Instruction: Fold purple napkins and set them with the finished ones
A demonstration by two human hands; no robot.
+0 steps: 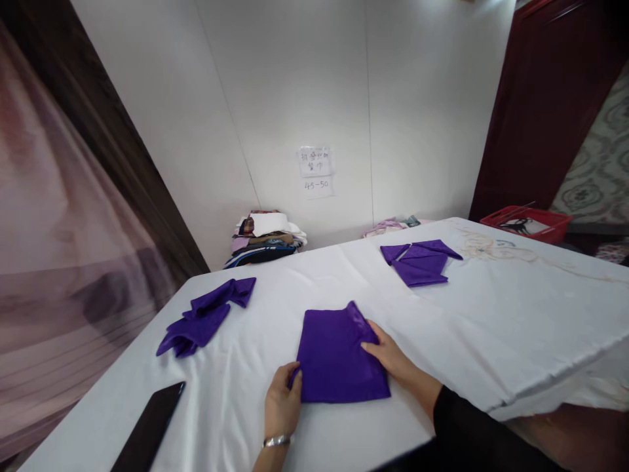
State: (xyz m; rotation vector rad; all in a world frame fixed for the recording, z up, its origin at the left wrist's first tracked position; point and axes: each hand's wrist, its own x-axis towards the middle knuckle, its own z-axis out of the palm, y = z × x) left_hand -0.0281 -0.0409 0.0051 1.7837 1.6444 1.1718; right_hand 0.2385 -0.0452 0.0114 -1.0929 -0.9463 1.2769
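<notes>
A folded purple satin cloth (339,357) lies in front of me, roughly square, its upper right edge lifted and curling. My left hand (285,393), with a silver bracelet at the wrist, pinches the cloth's left edge near the lower corner. On the opposite side, my right hand (386,351) grips the right edge, thumb on top and the other fingers partly hidden behind the fabric. Another purple cloth (206,318) sits crumpled to the left. Farther back on the right is a loosely folded purple cloth (420,262).
A white cloth covers the table (472,334). At the front left lies a dark flat device (150,426). Stacked clothes (268,239) stand by the wall beyond the far edge. A red basket (528,223) is at the far right; a pink curtain (63,262) hangs on the left.
</notes>
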